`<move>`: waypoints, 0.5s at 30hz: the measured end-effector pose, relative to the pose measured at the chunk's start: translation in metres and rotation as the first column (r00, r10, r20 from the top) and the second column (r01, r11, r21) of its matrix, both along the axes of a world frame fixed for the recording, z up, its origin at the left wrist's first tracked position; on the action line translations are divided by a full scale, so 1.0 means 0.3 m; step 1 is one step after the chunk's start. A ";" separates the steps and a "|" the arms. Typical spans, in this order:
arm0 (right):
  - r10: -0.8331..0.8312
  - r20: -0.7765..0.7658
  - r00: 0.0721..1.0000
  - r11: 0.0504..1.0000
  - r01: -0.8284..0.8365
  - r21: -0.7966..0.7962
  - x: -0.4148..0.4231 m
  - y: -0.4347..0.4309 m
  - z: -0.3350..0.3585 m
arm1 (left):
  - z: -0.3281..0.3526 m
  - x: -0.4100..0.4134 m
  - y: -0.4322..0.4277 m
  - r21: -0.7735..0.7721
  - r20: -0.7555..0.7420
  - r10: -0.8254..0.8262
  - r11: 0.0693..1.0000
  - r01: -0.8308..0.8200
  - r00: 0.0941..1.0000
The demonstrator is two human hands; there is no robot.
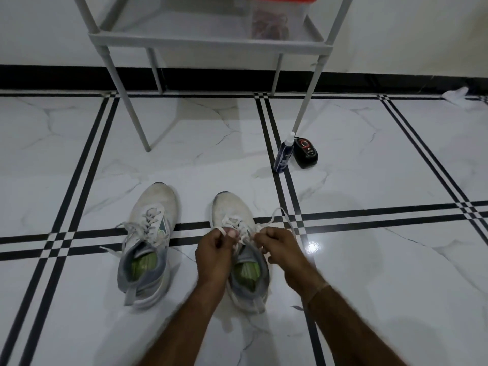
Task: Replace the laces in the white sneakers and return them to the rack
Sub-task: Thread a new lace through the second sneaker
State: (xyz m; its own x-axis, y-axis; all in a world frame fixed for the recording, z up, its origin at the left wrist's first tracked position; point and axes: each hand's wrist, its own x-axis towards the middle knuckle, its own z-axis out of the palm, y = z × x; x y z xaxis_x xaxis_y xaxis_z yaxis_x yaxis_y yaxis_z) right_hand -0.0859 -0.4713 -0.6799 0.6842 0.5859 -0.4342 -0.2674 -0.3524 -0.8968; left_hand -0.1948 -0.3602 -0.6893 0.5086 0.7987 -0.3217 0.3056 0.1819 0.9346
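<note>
Two white sneakers with grey heels and green insoles stand side by side on the tiled floor, toes pointing away from me. The left sneaker (pixel 148 241) is laced, its ends lying loose. Over the right sneaker (pixel 232 210) my left hand (pixel 215 253) pinches one strand of its white lace (pixel 277 216), and my right hand (pixel 281 248) pinches the other strand near the tongue. A loop of the lace trails off to the right of the shoe. The grey rack (pixel 208 40) stands beyond the shoes against the wall.
A clear container with a red lid (pixel 277 17) sits on the rack's shelf. A blue spray bottle (pixel 284 153) and a black shoe-polish sponge (pixel 306 152) stand by the rack's right leg. A white cloth (pixel 459 97) lies at the far right by the wall.
</note>
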 end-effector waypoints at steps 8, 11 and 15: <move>0.132 0.100 0.986 0.982 -0.144 0.122 0.076 0.069 0.130 | 0.099 0.025 0.063 -0.007 0.106 -0.462 0.885 0.465 0.881; 0.106 0.136 0.985 0.989 -0.119 0.090 0.085 0.097 0.128 | 0.117 0.046 0.071 -0.071 0.104 -0.498 0.860 0.505 0.861; 0.172 0.105 0.979 0.985 -0.174 0.009 0.033 0.023 0.071 | 0.106 0.067 0.070 -0.041 0.071 -0.188 0.981 0.191 0.980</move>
